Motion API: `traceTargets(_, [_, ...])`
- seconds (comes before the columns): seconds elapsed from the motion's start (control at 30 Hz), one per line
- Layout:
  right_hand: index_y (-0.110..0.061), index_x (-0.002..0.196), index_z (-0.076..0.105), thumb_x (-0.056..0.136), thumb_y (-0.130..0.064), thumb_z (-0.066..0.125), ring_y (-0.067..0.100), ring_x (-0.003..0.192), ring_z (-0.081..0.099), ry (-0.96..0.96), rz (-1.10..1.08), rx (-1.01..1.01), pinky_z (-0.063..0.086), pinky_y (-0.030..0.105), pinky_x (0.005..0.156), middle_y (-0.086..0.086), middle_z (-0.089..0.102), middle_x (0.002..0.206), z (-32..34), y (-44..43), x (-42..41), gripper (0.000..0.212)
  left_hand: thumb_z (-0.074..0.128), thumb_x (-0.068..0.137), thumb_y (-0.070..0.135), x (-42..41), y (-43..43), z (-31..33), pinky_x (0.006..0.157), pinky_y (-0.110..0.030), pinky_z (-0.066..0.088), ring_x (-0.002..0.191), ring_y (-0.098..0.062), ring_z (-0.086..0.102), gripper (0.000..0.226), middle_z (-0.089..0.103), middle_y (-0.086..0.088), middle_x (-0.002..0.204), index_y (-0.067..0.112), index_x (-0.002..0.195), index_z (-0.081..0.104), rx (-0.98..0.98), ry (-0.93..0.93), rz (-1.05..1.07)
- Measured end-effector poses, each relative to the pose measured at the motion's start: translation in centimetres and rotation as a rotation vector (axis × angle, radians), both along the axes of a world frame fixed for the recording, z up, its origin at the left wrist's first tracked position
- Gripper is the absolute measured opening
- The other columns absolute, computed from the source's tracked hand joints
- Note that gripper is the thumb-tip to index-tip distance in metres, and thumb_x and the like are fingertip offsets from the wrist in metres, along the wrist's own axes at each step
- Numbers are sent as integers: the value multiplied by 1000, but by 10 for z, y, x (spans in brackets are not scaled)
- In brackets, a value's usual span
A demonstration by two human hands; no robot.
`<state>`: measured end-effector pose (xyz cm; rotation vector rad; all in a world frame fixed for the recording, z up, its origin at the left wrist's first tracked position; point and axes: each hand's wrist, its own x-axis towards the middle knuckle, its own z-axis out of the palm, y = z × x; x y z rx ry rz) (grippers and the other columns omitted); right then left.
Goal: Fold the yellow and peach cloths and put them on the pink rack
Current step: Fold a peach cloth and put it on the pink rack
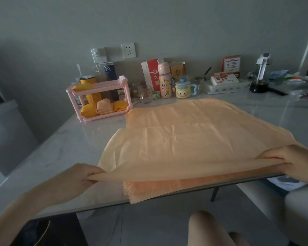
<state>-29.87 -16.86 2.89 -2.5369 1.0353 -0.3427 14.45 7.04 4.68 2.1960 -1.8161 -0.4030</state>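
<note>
A large peach cloth (185, 148) is lifted a little above the table, stretched between both hands. My left hand (76, 178) pinches its near left corner. My right hand (290, 157) pinches its near right corner. Under it a stack of peach cloths (167, 187) lies flat, its scalloped edge at the table's front edge. The pink rack (100, 98) stands at the back left. Its lower shelf holds two folded yellow cloths (88, 110) and a folded peach cloth (104, 107) between them. Another yellow cloth (83, 86) sits on its upper shelf.
Along the wall stand a pink bottle (164, 80), a yellow cartoon mug (183, 89), a glass (145, 94), a red and white bag (150, 73), an egg tray (226, 87) and a coffee pot (260, 75). A grey chair (7, 135) stands left of the white table (60, 148).
</note>
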Motion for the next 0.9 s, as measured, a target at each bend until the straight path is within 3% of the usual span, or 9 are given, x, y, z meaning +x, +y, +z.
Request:
traceTargets(0.07, [-53,79,68,79,-20,54,-1,76,65,-88,-29,-33,40,5,59,-22,69,75,3,-1,-5,36,60,87,12,11,1,3,64,-10,41,72,-1,63,31,69,15,78,34,69,71,-43,82,48])
traceTargets(0.17, [-56,80,64,72,-45,59,2,71,64,-148,-153,31,44,9,65,-22,68,72,13,-15,-14,15,71,80,17,27,-5,0,52,-8,40,52,-3,58,20,66,-4,58,16,60,70,-190,300,224])
traceTargets(0.3, [-28,84,69,85,-16,66,23,77,65,-424,-337,172,52,25,62,-13,70,68,11,-44,-14,12,64,86,15,29,-25,-13,46,-9,44,54,-17,56,17,63,2,53,2,76,67,-264,421,391])
traceTargets(0.37, [-13,93,66,83,-10,67,18,66,61,-600,-458,230,49,21,56,-11,68,62,9,-43,2,11,58,90,13,24,-38,-18,41,-10,40,54,-19,49,21,55,-3,55,5,70,61,-296,413,434])
traceTargets(0.43, [-4,105,63,83,-10,67,18,69,60,-639,-574,194,47,14,51,3,70,83,0,-51,18,24,58,90,19,20,-53,-24,40,-17,36,51,-18,40,35,42,-6,55,8,59,47,-299,383,488])
traceTargets(0.57, [0,122,57,85,-22,66,31,111,56,-392,-661,15,43,38,91,16,59,124,-16,-61,34,44,63,86,30,26,-71,-32,49,-28,26,50,-20,34,45,33,-6,54,11,55,36,-268,316,612])
traceTargets(0.67, [-5,90,66,88,-27,60,31,88,59,-273,-636,-124,43,37,77,17,67,98,-14,-57,38,23,62,86,35,31,-75,-34,55,-30,28,51,-23,39,50,37,-9,51,10,51,37,-258,208,650])
traceTargets(0.73, [-10,60,51,87,-31,58,27,61,51,-271,-630,-179,33,31,56,11,57,63,-15,-59,38,35,59,87,36,30,-74,-35,54,-31,27,51,-23,39,50,37,-9,50,10,51,36,-268,138,645])
traceTargets(0.9, [-1,53,49,78,-40,48,26,50,47,-296,-599,-276,27,28,48,14,48,49,-27,-56,29,46,49,78,51,26,-61,-36,50,-33,21,49,-23,33,53,31,-4,45,14,46,28,-322,54,596])
